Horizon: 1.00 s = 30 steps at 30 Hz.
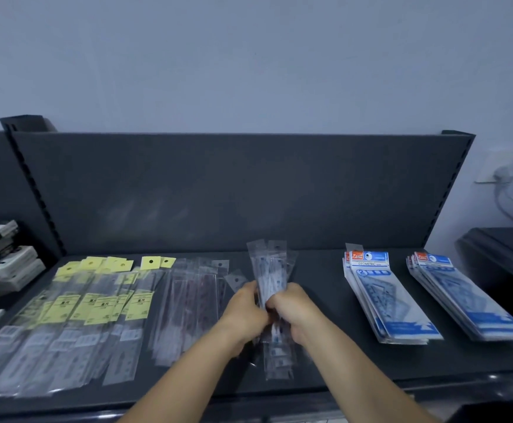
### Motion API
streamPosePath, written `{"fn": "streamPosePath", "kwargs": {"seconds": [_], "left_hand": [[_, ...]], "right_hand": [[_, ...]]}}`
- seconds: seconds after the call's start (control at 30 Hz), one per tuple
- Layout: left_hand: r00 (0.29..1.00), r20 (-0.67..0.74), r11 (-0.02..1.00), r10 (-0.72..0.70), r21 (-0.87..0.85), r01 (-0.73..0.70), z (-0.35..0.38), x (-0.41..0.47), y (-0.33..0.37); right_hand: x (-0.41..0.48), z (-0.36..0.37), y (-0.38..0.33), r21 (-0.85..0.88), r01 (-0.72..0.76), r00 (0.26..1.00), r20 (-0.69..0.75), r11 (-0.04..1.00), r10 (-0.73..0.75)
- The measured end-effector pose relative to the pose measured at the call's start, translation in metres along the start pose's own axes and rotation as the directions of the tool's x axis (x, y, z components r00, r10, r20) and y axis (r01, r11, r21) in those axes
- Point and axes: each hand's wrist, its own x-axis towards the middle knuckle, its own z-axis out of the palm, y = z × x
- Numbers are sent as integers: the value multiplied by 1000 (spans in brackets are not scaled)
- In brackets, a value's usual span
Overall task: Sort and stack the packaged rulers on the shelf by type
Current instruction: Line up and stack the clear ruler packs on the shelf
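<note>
A dark shelf (325,361) holds rulers sorted by type. Left hand (244,309) and right hand (291,309) curl around a clear-packaged ruler bundle (272,270), seemingly squaring it.

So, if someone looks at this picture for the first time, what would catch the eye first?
Most likely the two hands in the middle of the dark shelf: the left hand and the right hand together grip a bundle of clear-packed rulers. Next come the colours: yellow-labelled rulers spread out at the left, and blue geometry packs stacked at the right.
</note>
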Motion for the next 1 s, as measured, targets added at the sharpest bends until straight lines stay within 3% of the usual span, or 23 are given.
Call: {"fn": "streamPosePath", "kwargs": {"seconds": [0.1, 0.17, 0.27, 0.37, 0.43, 0.63, 0.9, 1.0], "left_hand": [[997, 24, 996, -74, -55, 75, 1, 1, 4], [996, 7, 996, -88, -4, 88, 2, 0, 2], [998, -16, 968, -66, 240, 67, -2, -3, -1], [997, -39, 851, -74, 519, 83, -11, -11, 2], [995, -29, 824, -94, 559, 94, -14, -14, 3], [993, 45, 942, -111, 324, 91, -13, -15, 2], [995, 76, 984, -67, 171, 54, -5, -12, -5], [996, 61, 998, -62, 27, 61, -4, -10, -8]], "right_hand": [[-4, 4, -3, -267, 52, 991, -103, 962, -82], [-5, 4, -3, -381, 74, 987, -106, 922, -123], [-7, -1, 0, -549, 57, 994, -51, 834, -101], [-7, -8, -3, -651, 66, 997, 20, 756, -69], [-6, -8, -8, -686, 92, 996, 65, 721, -66], [-13, -6, -15, -585, 53, 997, 82, 809, -6], [-8, 2, -16, -440, 39, 999, 43, 897, -22], [-5, 10, -15, -372, 33, 999, 45, 928, -18]]}}
